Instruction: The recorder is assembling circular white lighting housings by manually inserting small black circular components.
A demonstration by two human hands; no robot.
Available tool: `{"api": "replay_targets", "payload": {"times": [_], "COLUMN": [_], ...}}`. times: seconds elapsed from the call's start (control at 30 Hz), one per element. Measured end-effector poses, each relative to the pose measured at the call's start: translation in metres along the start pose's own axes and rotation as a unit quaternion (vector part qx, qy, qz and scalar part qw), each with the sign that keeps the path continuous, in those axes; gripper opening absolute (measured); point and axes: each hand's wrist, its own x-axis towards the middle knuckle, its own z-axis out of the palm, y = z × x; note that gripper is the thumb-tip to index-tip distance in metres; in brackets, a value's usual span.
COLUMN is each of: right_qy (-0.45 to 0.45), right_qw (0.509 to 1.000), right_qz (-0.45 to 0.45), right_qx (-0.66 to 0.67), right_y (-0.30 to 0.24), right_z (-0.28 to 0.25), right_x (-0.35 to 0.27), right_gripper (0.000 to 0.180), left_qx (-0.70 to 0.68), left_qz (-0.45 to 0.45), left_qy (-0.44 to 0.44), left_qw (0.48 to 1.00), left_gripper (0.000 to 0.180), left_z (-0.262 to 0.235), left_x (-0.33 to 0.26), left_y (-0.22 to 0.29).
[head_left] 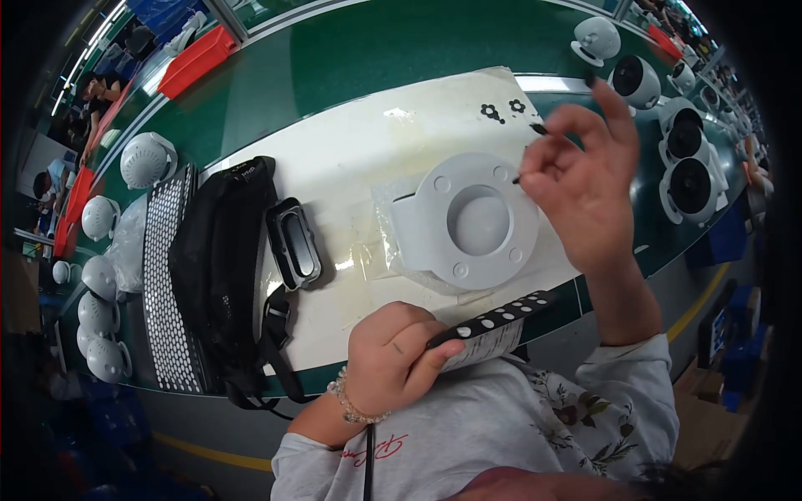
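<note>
The left hand point(393, 355) is clamped on a dotted black strip point(493, 321). The right hand point(585, 179) pinches a tiny dark piece point(539, 129), too small to identify, just right of the grey ring point(468, 221).

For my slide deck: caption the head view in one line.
Left hand holds a dotted black strip; right hand pinches a small black piece above a grey round base.

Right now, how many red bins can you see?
3 for sure: one red bin at the top left of the bench, one on the far left edge, one at the top right. More may be hidden at the blurry rim.
</note>
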Motion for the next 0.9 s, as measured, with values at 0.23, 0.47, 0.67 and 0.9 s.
{"api": "replay_targets", "payload": {"times": [0.23,0.47,0.67,0.9], "right_qy": [-0.052,-0.194,-0.129,-0.182], "right_qw": [0.989,0.931,0.945,0.962], "right_qz": [0.14,-0.052,-0.077,0.188], "right_qx": [-0.003,-0.306,-0.292,-0.07], "right_y": [0.002,-0.01,-0.01,-0.008], "right_z": [-0.003,-0.009,-0.002,0.022], "right_x": [0.011,0.009,0.026,0.034], "right_gripper": [0.077,0.076,0.054,0.037], "left_qx": [0.045,0.018,0.013,0.004], "left_qz": [0.021,0.011,0.031,0.037], "left_qy": [0.051,0.037,-0.001,0.003], "left_qw": [0.998,0.999,0.999,0.999], "left_gripper": [0.018,0.017,0.016,0.015], "left_z": [0.004,0.013,0.014,0.014], "left_x": [0.0,-0.002,-0.006,-0.006], "left_y": [-0.007,-0.016,-0.021,-0.021]}}
